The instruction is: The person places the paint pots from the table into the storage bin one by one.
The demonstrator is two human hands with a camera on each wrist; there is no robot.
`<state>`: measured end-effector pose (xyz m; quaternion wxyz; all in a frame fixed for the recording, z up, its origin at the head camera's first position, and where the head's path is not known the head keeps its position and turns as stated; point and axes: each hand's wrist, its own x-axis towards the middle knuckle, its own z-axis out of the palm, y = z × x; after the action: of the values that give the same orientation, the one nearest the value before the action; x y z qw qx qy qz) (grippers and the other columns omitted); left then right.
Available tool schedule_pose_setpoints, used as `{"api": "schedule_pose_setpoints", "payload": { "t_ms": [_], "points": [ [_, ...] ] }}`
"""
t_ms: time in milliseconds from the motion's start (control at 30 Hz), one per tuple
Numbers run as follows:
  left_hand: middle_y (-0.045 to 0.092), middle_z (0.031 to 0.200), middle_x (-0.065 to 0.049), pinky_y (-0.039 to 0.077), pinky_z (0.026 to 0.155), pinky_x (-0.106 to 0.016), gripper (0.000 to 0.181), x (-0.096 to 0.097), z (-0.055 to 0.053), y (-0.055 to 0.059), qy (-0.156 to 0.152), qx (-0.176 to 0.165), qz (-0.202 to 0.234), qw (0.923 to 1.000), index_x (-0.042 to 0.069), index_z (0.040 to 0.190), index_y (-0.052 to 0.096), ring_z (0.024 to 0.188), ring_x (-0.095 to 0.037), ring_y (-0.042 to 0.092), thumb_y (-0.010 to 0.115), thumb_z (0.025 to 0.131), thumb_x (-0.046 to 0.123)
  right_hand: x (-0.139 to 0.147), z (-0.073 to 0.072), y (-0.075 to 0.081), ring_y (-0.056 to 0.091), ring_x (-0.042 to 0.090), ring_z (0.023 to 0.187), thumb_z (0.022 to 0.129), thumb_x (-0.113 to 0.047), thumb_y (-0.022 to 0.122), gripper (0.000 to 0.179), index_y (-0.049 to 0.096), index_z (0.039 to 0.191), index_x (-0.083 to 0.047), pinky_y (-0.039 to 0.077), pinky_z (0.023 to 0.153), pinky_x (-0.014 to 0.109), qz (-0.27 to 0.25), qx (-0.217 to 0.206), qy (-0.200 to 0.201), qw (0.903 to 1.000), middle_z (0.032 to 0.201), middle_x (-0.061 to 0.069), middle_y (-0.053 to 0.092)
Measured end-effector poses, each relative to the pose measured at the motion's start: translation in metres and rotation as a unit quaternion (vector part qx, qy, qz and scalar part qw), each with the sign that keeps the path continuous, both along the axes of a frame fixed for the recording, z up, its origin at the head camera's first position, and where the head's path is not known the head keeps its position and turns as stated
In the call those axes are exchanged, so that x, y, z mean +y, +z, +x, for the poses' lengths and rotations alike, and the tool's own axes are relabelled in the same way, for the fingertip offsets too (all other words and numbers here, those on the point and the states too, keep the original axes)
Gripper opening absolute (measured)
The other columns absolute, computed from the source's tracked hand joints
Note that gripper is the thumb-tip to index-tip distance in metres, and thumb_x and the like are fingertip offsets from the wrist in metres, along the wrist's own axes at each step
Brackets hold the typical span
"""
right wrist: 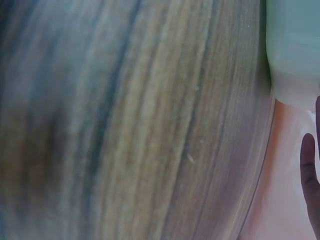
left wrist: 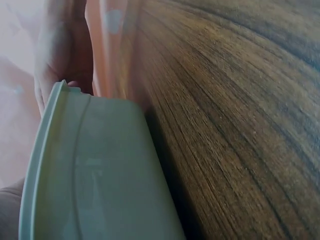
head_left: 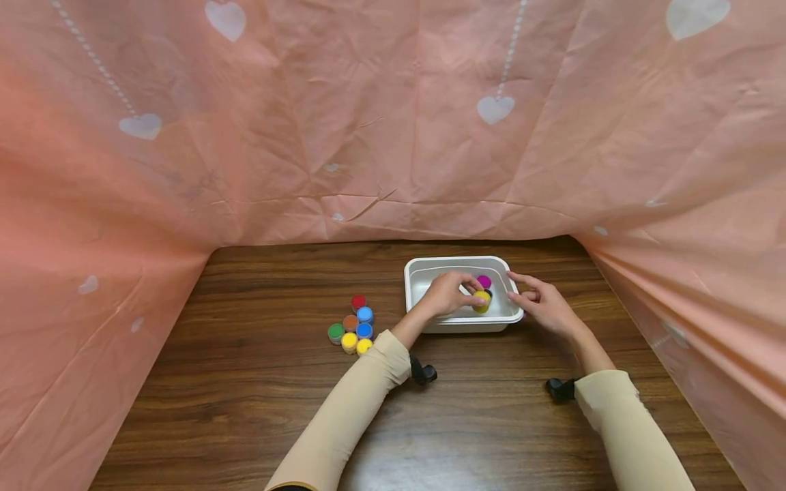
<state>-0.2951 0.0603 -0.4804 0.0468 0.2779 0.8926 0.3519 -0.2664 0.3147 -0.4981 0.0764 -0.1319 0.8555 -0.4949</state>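
Over the inside of a white plastic tub (head_left: 457, 326), my left hand (head_left: 447, 294) pinches a small yellow paint pot (head_left: 482, 302) between thumb and fingers. A magenta pot (head_left: 484, 281) is inside the tub just behind it. Something dark beside the yellow pot is mostly hidden. On the tub's right side, the fingertips of my right hand (head_left: 546, 307) touch the rim, with the fingers loosely bent. The left wrist view shows the tub's outer wall (left wrist: 115, 170) up close. In the right wrist view, part of the right hand (right wrist: 312, 185) appears beside the tub.
Left of the tub, a cluster of small pots stands on the wooden table (head_left: 258, 382): red (head_left: 359, 302), brown (head_left: 351, 323), green (head_left: 336, 333), plus blue and yellow ones. My left forearm (head_left: 350, 402) passes close to them. A pink curtain (head_left: 393, 136) encloses the back and sides.
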Motion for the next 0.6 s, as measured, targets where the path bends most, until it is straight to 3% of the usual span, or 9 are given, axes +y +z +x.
{"api": "schedule_pose_setpoints", "payload": {
  "t_ms": [333, 600],
  "points": [
    [0.08, 0.1, 0.001, 0.047, 0.089, -0.018, 0.025, 0.001, -0.006, -0.008, -0.032, -0.007, -0.009, 0.9994, 0.013, 0.105, 0.079, 0.099, -0.012, 0.07, 0.087, 0.085, 0.026, -0.002, 0.003, 0.004, 0.067, 0.006, 0.075, 0.105, -0.02, 0.063, 0.062, 0.038, 0.158, -0.002, 0.062, 0.068, 0.033, -0.003, -0.008, -0.005, 1.0, 0.093, 0.024, 0.075],
    [0.08, 0.104, 0.001, 0.047, 0.094, -0.019, 0.026, 0.005, -0.01, -0.014, -0.031, -0.019, -0.037, 0.9987, 0.013, 0.108, 0.078, 0.103, -0.012, 0.069, 0.085, 0.087, 0.028, -0.001, 0.0, 0.001, 0.066, 0.006, 0.075, 0.106, -0.024, 0.062, 0.061, 0.039, 0.158, -0.004, 0.062, 0.07, 0.036, 0.002, -0.005, -0.004, 1.0, 0.095, 0.029, 0.074]
  ]
}}
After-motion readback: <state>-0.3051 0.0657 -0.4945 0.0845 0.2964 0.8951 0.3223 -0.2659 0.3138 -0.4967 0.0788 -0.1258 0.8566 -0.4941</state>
